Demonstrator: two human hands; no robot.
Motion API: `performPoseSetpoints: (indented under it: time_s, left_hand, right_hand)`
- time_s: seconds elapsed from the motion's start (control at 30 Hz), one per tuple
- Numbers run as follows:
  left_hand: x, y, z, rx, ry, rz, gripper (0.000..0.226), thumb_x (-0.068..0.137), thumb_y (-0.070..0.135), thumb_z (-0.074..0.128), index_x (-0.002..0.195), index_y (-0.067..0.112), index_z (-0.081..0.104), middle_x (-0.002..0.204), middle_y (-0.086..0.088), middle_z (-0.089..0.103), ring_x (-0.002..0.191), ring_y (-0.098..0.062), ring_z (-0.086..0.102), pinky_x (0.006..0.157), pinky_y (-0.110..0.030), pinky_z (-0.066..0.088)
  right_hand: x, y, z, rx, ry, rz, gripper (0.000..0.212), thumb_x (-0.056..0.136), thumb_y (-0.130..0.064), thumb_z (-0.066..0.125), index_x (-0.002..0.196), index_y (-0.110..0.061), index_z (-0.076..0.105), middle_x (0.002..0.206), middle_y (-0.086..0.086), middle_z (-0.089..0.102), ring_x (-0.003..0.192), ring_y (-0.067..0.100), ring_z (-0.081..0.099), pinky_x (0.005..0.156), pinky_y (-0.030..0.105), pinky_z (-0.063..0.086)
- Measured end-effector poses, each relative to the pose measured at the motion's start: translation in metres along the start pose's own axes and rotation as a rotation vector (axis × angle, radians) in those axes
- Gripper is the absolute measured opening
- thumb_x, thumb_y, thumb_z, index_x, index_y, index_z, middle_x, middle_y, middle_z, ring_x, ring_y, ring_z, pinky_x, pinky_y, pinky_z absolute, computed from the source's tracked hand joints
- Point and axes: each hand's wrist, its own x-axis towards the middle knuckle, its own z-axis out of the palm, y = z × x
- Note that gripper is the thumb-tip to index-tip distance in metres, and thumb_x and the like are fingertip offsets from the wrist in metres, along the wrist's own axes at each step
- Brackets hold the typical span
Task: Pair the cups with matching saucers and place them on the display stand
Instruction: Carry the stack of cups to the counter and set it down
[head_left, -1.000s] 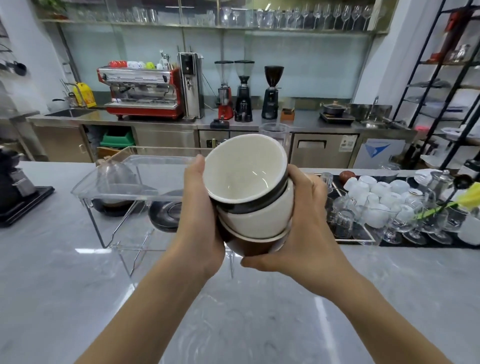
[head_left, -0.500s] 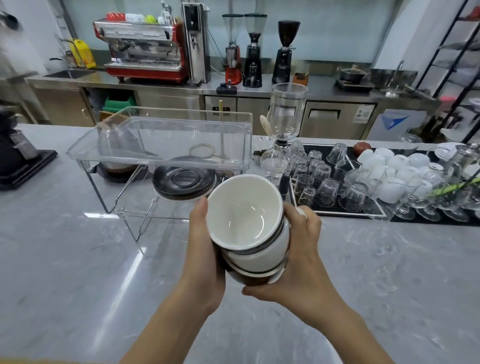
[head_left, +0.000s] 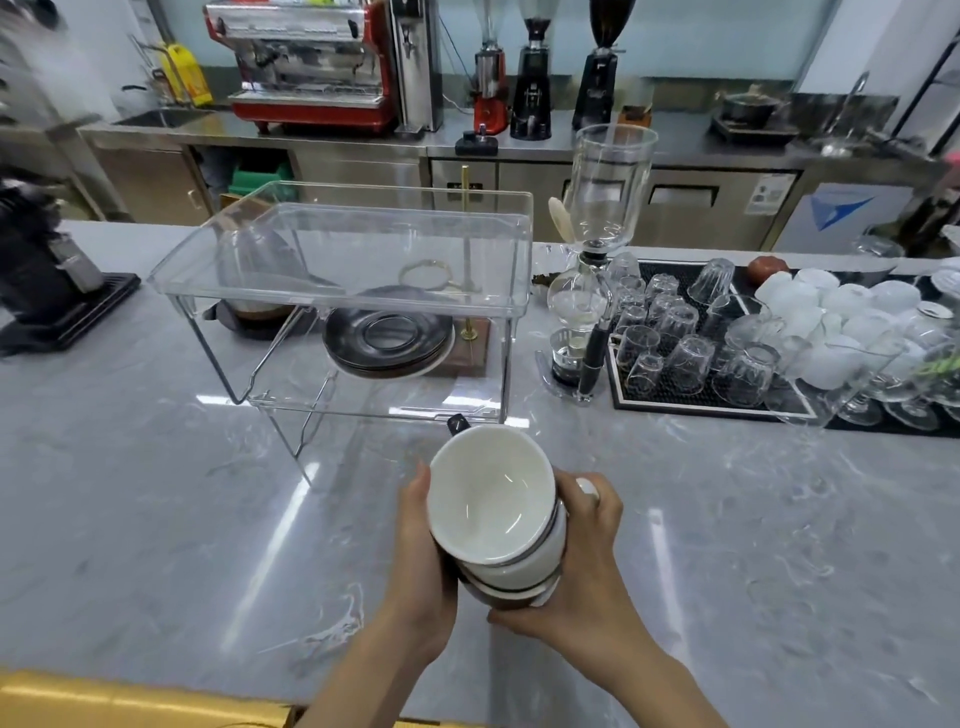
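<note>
Cups (head_left: 493, 506) white inside; saucers (head_left: 387, 338) dark; counter (head_left: 156, 519) grey marbled.

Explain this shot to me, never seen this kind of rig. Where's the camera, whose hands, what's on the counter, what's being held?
There is no robot here. A person wears one wide-angle camera on the head, looking forward and down, so the two bare arms coming in from the bottom edge are the wearer's own.

The left hand and the right hand together hold a stack of nested cups, white inside with dark outsides, tilted so the top cup's inside faces the camera. The fingers curl round its sides.

It all happens over a grey marble counter. On it stands a clear acrylic display stand. Behind it, seen through it, lies a pile of dark saucers. To the right stand a glass siphon coffee maker and a black mat of upturned glasses, then white cups. A red espresso machine sits on the back counter.
</note>
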Motion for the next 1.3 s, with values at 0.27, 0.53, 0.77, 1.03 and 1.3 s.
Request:
performPoseSetpoints:
  time_s: [0.27, 0.53, 0.77, 1.03, 1.3]
  left_hand:
    - [0.009, -0.027, -0.011, -0.017, 0.040, -0.030, 0.059, 0.091, 0.066, 0.035, 0.096, 0.031, 0.082, 0.103, -0.002, 0.080, 0.094, -0.010, 0.074, 0.085, -0.036, 0.048]
    - [0.018, -0.037, -0.017, -0.029, 0.046, -0.062, 0.064, 0.086, 0.070, 0.036, 0.100, 0.027, 0.082, 0.107, -0.005, 0.080, 0.097, -0.013, 0.074, 0.084, -0.036, 0.048]
    - [0.022, -0.044, -0.020, -0.043, 0.049, -0.097, 0.065, 0.083, 0.070, 0.037, 0.101, 0.027, 0.082, 0.109, -0.008, 0.080, 0.098, -0.014, 0.075, 0.086, -0.038, 0.048]
    - [0.025, -0.047, -0.023, -0.063, 0.069, -0.079, 0.066, 0.084, 0.068, 0.044, 0.105, 0.016, 0.080, 0.113, -0.016, 0.077, 0.105, -0.024, 0.071, 0.091, -0.041, 0.050]
    - [0.028, -0.049, -0.029, -0.043, 0.021, -0.058, 0.063, 0.084, 0.067, 0.040, 0.102, 0.024, 0.082, 0.109, -0.009, 0.080, 0.099, -0.015, 0.075, 0.085, -0.037, 0.049]
  right_hand:
    - [-0.007, 0.016, 0.017, -0.032, 0.008, 0.010, 0.116, 0.046, -0.052, 0.090, 0.138, -0.058, 0.019, 0.138, -0.017, 0.015, 0.137, -0.006, 0.022, 0.101, 0.012, 0.037]
    - [-0.009, 0.032, 0.025, -0.055, 0.007, 0.049, 0.121, 0.045, -0.053, 0.093, 0.142, -0.055, 0.020, 0.143, -0.014, 0.012, 0.132, -0.006, 0.031, 0.102, 0.019, 0.041]
    - [-0.010, 0.047, 0.032, -0.077, 0.009, 0.060, 0.124, 0.043, -0.060, 0.092, 0.144, -0.051, 0.021, 0.145, -0.017, 0.009, 0.132, -0.008, 0.031, 0.099, 0.015, 0.038]
    - [-0.009, 0.048, 0.034, -0.149, 0.022, 0.045, 0.122, 0.045, -0.067, 0.089, 0.144, -0.047, 0.021, 0.147, -0.008, 0.012, 0.136, -0.010, 0.022, 0.097, 0.019, 0.039]
    - [-0.007, 0.039, 0.029, -0.163, 0.067, 0.015, 0.119, 0.045, -0.061, 0.089, 0.142, -0.038, 0.023, 0.145, 0.002, 0.019, 0.136, -0.016, 0.016, 0.094, 0.030, 0.045]
